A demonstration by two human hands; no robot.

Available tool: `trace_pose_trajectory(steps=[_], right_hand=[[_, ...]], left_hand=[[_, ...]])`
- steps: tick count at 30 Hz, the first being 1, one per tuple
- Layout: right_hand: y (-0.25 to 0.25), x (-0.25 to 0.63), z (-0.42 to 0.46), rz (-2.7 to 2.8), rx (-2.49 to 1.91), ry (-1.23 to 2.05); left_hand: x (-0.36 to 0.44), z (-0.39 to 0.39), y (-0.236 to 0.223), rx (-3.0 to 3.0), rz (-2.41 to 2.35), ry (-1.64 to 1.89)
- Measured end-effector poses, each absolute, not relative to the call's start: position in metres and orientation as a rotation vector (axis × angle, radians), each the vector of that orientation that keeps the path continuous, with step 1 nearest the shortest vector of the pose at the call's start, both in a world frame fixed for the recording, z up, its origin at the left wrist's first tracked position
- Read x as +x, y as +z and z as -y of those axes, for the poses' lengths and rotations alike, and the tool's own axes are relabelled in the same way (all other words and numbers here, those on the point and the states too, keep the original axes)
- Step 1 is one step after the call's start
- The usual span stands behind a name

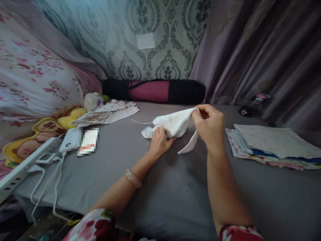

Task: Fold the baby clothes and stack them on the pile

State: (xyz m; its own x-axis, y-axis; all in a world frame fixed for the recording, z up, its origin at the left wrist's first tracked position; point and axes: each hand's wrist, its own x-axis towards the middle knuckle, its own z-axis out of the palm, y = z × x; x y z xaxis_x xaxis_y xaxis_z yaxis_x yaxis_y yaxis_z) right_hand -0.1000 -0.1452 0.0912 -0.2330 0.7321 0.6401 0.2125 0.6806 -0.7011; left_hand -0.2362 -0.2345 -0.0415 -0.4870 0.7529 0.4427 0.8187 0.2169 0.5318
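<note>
A white baby garment with pale blue edging and a faint print lies partly lifted off the grey sheet in front of me. My right hand pinches its upper right edge and holds that side raised, with a narrow white flap hanging below the fingers. At the garment's lower left, my left hand has its fingers curled on the fabric, close to the sheet. A thin white tie string trails from the garment toward the left. Part of the cloth is hidden behind both hands.
Folded cloths are stacked at right, near a dark bottle. White baby clothes lie back left. A power bank, power strip and cables line the left edge. A black-and-maroon long bag rests against the wall.
</note>
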Motion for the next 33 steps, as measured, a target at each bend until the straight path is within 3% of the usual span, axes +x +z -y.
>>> trace_pose_trajectory(steps=[6, 16, 20, 25, 33], right_hand=[[0.089, -0.09, 0.132, 1.815, -0.741, 0.617], [0.074, -0.063, 0.088, 1.861, -0.931, 0.473], [0.065, -0.061, 0.078, 1.894, -0.944, 0.515], [0.063, -0.056, 0.073, 1.947, -0.909, 0.802], [0.067, -0.049, 0.079, 2.049, -0.785, 1.085]], left_hand=[[-0.238, 0.224, -0.041, -1.595, 2.335, -1.276], [-0.265, 0.239, -0.005, -1.431, 2.271, -2.222], [-0.27, 0.252, 0.027, -1.377, 2.227, -2.219], [-0.273, 0.267, 0.057, -1.62, 2.167, -2.056], [-0.286, 0.259, 0.04, -1.854, 2.26, -1.911]])
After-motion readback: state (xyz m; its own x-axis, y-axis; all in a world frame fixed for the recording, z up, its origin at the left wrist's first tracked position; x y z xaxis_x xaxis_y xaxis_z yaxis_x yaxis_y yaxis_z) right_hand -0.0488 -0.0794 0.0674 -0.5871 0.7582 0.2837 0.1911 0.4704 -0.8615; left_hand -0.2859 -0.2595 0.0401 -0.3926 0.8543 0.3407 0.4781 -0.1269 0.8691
